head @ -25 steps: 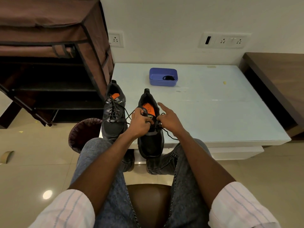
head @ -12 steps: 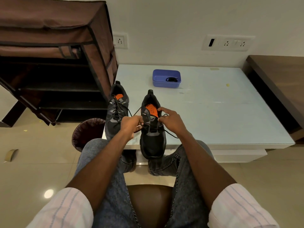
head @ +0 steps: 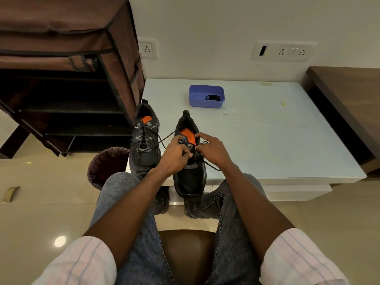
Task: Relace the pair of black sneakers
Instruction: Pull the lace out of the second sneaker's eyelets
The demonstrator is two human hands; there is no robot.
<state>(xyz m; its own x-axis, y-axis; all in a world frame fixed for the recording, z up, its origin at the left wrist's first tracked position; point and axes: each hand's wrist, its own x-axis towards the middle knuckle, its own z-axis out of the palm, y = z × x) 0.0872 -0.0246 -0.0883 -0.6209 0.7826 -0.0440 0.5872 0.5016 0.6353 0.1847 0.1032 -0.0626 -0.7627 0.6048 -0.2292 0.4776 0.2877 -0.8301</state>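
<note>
Two black sneakers with orange insoles stand on the near left corner of a pale glass table (head: pixel 277 145). The left sneaker (head: pixel 145 145) is laced, with loose ends trailing right. The right sneaker (head: pixel 190 177) overhangs the table edge toward my knees. My left hand (head: pixel 174 154) pinches a black lace (head: pixel 164 138) over that sneaker's eyelets. My right hand (head: pixel 211 149) grips the lace on the shoe's right side, where an end (head: pixel 212 167) trails onto the table. My fingers hide the eyelets.
A blue plastic box (head: pixel 206 96) holding a coiled black lace sits at the back of the table. A brown fabric shoe rack (head: pixel 67 75) stands to the left, a dark wastebin (head: pixel 107 163) below it. A wooden cabinet (head: pixel 349 99) is at the right.
Both hands have come closer together over the right sneaker's upper eyelets. The left hand moved right onto the shoe, and the lace from the left now runs taut.
</note>
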